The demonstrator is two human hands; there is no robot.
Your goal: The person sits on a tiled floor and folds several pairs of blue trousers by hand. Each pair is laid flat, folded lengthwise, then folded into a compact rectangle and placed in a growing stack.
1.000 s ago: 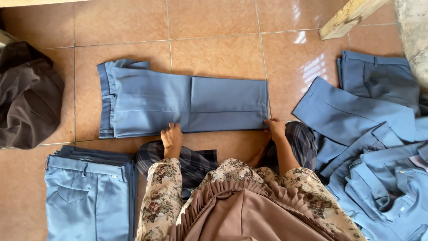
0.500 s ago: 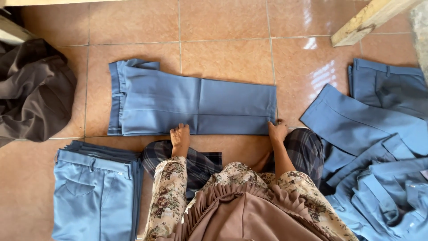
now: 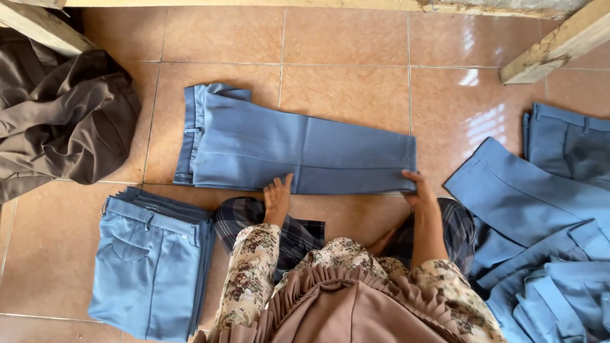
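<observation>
Left hand: flat on blue trousers, near edge. Right hand: gripping their hem. Tiled floor.

Both hands, left hand and right hand, on flat blue trousers

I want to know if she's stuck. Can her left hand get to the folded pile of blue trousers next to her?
Probably yes. The left hand rests on the spread trousers, and only bare floor lies between it and the folded pile.
</observation>
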